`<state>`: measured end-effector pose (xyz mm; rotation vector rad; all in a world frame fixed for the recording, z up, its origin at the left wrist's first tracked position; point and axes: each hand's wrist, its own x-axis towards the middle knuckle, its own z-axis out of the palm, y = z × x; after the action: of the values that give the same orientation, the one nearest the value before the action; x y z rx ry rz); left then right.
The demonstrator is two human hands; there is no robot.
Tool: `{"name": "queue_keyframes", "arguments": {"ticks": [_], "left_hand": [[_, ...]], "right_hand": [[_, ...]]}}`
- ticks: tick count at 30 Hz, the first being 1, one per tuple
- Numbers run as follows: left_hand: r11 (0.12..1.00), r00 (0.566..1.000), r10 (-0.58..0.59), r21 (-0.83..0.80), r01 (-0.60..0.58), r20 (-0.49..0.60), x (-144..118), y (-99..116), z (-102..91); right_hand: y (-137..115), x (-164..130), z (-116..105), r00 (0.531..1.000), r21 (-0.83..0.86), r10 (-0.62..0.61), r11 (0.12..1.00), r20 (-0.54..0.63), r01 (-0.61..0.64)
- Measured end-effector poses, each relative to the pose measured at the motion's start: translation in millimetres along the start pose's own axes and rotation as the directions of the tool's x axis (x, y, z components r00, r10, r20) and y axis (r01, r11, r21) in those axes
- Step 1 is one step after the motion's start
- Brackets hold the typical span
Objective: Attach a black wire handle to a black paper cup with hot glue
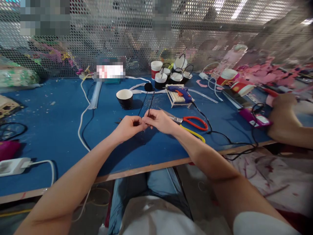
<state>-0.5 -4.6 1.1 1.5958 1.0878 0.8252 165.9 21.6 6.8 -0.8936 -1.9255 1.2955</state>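
My left hand (130, 127) and my right hand (160, 121) meet above the blue table, fingertips pinched together around a thin black cord (151, 102). One strand (143, 104) runs from the fingers up toward a small black ball of cord (148, 86); another piece sticks up from my right fingers. The cord's part between the fingertips is hidden. Beyond my left hand stands a cup (126, 103) with a black outside and a white inside. By my right wrist lie scissors (195, 122) with red and yellow handles, their blades partly behind the hand.
A blue glue gun (181, 93) rests on a small stick rack (174, 100), its black cable trailing right. Several black-and-white cups (160, 80) with black loop handles stand behind. A lit phone (110, 72) leans at the mesh. Another person's arm (285, 120) is at right.
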Motion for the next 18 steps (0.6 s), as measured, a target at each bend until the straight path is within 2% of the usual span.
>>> {"name": "queue_keyframes", "arguments": {"ticks": [3,7,13,18], "left_hand": [[0.999,1.0,0.019,0.041,-0.02,0.007,-0.1,2.0,-2.3],[0.989,0.997,0.062,0.132,-0.068,0.044,-0.4,5.5,-6.6],[0.885,0.983,0.185,0.435,-0.166,-0.001,-2.1,4.1,-8.4],[0.89,0.983,0.173,0.436,-0.131,-0.056,-3.2,1.5,-2.4]], "right_hand": [[1.4,0.0,1.4,0.997,-0.06,0.026,0.998,-0.077,-0.031],[4.1,-0.5,2.0,0.994,-0.113,0.006,0.993,-0.108,-0.018],[3.0,-0.5,1.9,0.988,-0.289,-0.037,0.957,-0.151,-0.008],[4.9,0.3,4.0,0.977,-0.398,-0.1,0.917,-0.187,0.017]]}}
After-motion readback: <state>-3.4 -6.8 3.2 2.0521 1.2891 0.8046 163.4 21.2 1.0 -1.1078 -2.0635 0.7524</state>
